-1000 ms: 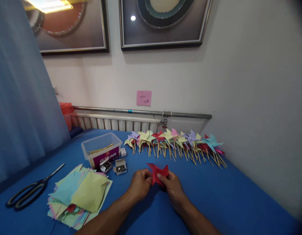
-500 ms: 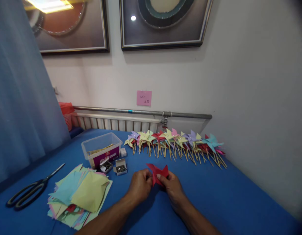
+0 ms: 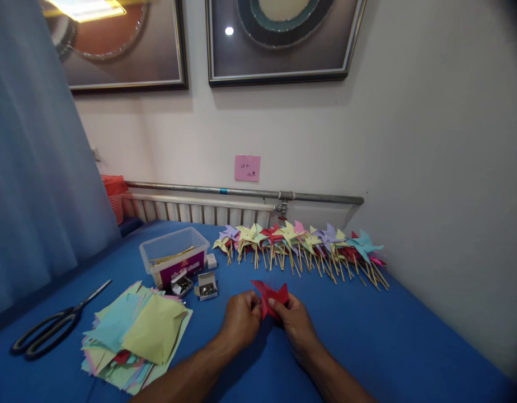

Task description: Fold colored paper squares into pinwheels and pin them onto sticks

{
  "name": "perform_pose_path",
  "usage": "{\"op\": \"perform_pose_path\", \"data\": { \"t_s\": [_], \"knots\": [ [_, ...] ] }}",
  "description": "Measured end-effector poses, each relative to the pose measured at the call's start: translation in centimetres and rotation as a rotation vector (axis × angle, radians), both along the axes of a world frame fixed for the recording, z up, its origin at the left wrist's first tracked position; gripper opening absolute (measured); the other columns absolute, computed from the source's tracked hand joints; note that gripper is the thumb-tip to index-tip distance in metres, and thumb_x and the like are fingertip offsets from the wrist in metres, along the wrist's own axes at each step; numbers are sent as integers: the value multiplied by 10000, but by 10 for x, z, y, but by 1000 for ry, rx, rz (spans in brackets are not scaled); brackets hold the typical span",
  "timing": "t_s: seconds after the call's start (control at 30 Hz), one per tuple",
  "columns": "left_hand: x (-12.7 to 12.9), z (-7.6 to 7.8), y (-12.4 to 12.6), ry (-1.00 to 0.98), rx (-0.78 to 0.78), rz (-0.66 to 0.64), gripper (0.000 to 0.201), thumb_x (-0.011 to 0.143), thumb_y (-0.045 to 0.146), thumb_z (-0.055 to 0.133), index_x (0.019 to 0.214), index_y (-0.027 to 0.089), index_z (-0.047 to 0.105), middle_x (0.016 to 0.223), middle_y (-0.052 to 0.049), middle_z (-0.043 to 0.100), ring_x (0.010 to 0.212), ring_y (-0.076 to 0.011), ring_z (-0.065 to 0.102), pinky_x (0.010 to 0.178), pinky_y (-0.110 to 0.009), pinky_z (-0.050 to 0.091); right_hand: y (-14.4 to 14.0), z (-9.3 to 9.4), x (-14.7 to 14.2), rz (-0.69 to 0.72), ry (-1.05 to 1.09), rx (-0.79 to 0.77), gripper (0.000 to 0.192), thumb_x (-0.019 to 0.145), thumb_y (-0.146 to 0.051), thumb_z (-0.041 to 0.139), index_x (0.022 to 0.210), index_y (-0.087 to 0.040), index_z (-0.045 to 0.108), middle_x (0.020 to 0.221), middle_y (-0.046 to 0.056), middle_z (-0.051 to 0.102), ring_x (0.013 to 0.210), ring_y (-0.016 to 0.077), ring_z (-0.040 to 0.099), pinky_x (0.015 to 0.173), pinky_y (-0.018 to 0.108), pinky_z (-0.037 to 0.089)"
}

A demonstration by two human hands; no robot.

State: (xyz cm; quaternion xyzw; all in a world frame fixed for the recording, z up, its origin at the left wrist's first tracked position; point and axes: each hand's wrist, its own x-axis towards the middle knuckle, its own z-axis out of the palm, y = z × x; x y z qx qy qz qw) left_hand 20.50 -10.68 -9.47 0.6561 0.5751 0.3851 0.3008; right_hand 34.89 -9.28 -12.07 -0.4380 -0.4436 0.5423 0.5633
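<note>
A red paper pinwheel (image 3: 272,298) is pinched between the thumb and fingers of my right hand (image 3: 297,326), its folded points standing up. My left hand (image 3: 242,318) is closed at the pinwheel's left edge; its fingertips are curled in, and whatever they pinch is hidden. Left of my hands stand two small opened boxes of metal pins, one box (image 3: 207,286) nearer and another (image 3: 182,285) against the plastic tub. A pile of cut coloured paper sheets (image 3: 153,327) lies to the left of my left forearm.
Black-handled scissors (image 3: 59,324) lie at far left. A clear plastic tub (image 3: 174,254) holds thin wooden sticks, with a small white box (image 3: 211,261) beside it. Several finished pinwheels (image 3: 287,235) on sticks line the back of the blue table (image 3: 409,347), near a radiator and pipe (image 3: 325,198).
</note>
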Motion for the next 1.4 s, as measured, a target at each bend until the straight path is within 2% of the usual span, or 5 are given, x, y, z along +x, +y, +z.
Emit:
{"op": "perform_pose_path", "data": {
  "t_s": [0.27, 0.5, 0.87, 1.0, 1.4],
  "knots": [
    [2, -6, 2, -87, -38, -8, 166, 759, 123, 503, 603, 173, 527, 523, 49, 490, 514, -92, 422, 512, -222, 267, -1, 3, -1, -4, -1, 8, 334, 624, -400, 804, 845, -168, 710, 759, 48, 748, 710, 219, 660, 710, 321, 510],
    [2, -12, 6, -203, -115, -38, 140, 754, 123, 506, 628, 174, 543, 531, 49, 476, 511, -94, 397, 498, -217, 273, 1, 1, 0, -31, -26, 10, 348, 599, -404, 813, 837, -173, 707, 719, 31, 733, 672, 205, 641, 666, 302, 500],
    [2, -5, 2, -174, -104, -30, 159, 772, 123, 506, 621, 171, 525, 528, 50, 469, 512, -89, 402, 499, -212, 272, 4, -3, 1, 0, -24, 8, 389, 622, -447, 804, 885, -183, 693, 725, 30, 727, 679, 207, 637, 656, 304, 491],
    [1, -5, 2, -165, -82, -47, 152, 774, 129, 506, 631, 168, 535, 540, 46, 476, 526, -91, 415, 507, -211, 277, 2, -1, 1, 3, -28, 21, 435, 605, -460, 820, 921, -184, 704, 742, 35, 734, 711, 227, 650, 689, 327, 501],
    [1, -9, 3, -155, -73, -43, 164, 771, 128, 493, 614, 176, 505, 535, 52, 458, 524, -91, 390, 507, -214, 278, -1, 4, 0, -9, -17, 18, 380, 623, -420, 814, 896, -178, 709, 724, 30, 731, 670, 204, 626, 680, 319, 500]
  ]
}}
